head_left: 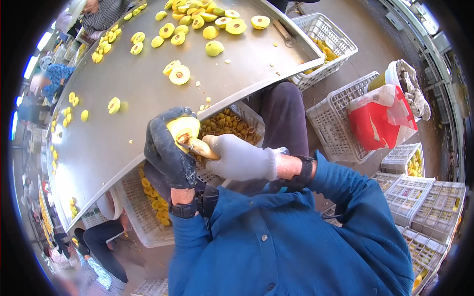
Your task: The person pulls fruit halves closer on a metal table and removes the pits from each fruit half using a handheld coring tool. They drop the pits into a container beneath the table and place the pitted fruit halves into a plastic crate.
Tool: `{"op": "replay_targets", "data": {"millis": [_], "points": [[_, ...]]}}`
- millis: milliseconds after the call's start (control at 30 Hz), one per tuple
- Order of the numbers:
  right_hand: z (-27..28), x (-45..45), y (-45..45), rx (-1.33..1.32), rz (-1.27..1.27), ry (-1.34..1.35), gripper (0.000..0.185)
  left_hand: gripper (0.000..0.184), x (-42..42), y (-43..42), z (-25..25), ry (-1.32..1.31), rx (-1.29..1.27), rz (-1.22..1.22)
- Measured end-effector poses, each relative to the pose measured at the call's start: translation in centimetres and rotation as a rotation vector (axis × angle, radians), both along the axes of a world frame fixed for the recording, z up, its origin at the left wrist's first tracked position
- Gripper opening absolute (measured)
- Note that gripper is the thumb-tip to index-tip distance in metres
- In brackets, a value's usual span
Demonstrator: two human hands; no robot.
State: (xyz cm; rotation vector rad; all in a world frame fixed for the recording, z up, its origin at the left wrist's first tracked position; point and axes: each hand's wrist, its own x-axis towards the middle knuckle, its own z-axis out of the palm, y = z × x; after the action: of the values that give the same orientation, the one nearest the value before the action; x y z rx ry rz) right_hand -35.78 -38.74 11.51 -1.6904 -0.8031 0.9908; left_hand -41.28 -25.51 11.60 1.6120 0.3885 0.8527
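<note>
My left hand [165, 150], in a dark glove, is wrapped round a yellow peach half [182, 125] with its cut face turned towards my right side. In a pale grey glove, my right hand [242, 157] grips a pitting tool [203, 148] by its wooden handle. The tool's metal end is at the brown pit area in the middle of the peach half; how deep it sits is hidden. Both hands are just off the near edge of the metal table [133, 108], above a crate of pits and scraps [227, 126].
Peach halves [197, 19] are heaped at the table's far side, with another wooden-handled tool [283, 30] near its corner. A crate of peach halves [153, 202] stands beside my legs. Crates [340, 116], a red bag [382, 118] and stacked crates [424, 202] are rightward. Other people work leftward.
</note>
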Motion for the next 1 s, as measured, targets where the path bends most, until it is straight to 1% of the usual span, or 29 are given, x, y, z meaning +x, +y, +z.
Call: {"op": "replay_targets", "data": {"millis": [33, 67, 133, 167, 267, 367, 400, 500, 567, 633, 667, 767, 833, 867, 933, 967, 1000], "points": [[0.2, 0.1, 0.1, 0.007, -0.010, -0.082, 0.024, 0.043, 0.2, 0.0, -0.2, 0.001, -0.016, 0.026], [-0.1, 0.0, 0.2, 0.057, -0.032, -0.095, 0.023, 0.044, 0.3, -0.1, -0.2, -0.010, 0.019, 0.041], [-1.1, -0.2, 0.4, 0.158, -0.072, -0.115, 0.028, 0.044, 0.5, -0.5, -0.1, -0.027, 0.088, 0.076], [-0.4, 0.1, 0.2, 0.118, -0.063, -0.121, 0.029, 0.045, 0.6, -0.6, -0.1, 0.000, 0.158, 0.117], [-0.9, 0.2, 0.8, 0.096, -0.071, -0.136, 0.027, 0.047, 0.9, -0.9, -0.5, -0.078, 0.081, 0.132], [-0.6, 0.1, 0.5, 0.181, -0.032, 0.095, 0.025, 0.048, 1.1, -0.9, -0.2, -0.087, 0.138, 0.108], [-0.6, 0.2, 0.3, 0.155, -0.032, 0.021, 0.024, 0.048, 1.1, -0.8, -0.1, -0.096, 0.154, 0.093], [-0.5, 1.0, -0.4, 0.078, -0.017, -0.209, 0.025, 0.046, 1.1, 0.1, 0.5, 0.040, 0.323, -0.039], [-0.1, 1.3, -0.6, 0.041, 0.024, -0.360, 0.027, 0.044, 1.2, 0.3, 0.3, 0.040, 0.233, -0.103], [-0.3, 1.2, -0.8, 0.035, 0.014, -0.377, 0.025, 0.040, 1.4, 0.6, 0.2, 0.006, 0.125, -0.182], [-0.3, 1.0, -0.9, 0.034, 0.010, -0.385, 0.024, 0.041, 1.4, 0.6, 0.1, -0.021, 0.120, -0.215], [0.0, 0.7, -1.4, 0.004, -0.032, -0.518, 0.022, 0.046, 1.3, 1.1, -0.2, -0.067, 0.125, -0.308], [0.0, 0.5, -1.5, -0.012, -0.017, -0.528, 0.021, 0.049, 1.3, 1.6, -0.5, -0.066, 0.126, -0.364], [0.0, 0.4, -1.5, -0.021, -0.012, -0.532, 0.021, 0.050, 1.4, 1.8, -0.7, -0.065, 0.116, -0.388], [0.1, 0.3, -1.5, 0.006, -0.016, -0.367, 0.021, 0.055, 1.2, 2.2, -1.5, -0.052, 0.049, -0.413], [0.1, 0.2, -1.5, 0.019, -0.016, -0.286, 0.021, 0.056, 1.1, 2.0, -1.8, -0.095, -0.024, -0.387], [0.0, 0.0, -1.3, 0.062, -0.046, -0.271, 0.022, 0.058, 1.1, 1.6, -2.0, -0.141, -0.096, -0.359]]}}
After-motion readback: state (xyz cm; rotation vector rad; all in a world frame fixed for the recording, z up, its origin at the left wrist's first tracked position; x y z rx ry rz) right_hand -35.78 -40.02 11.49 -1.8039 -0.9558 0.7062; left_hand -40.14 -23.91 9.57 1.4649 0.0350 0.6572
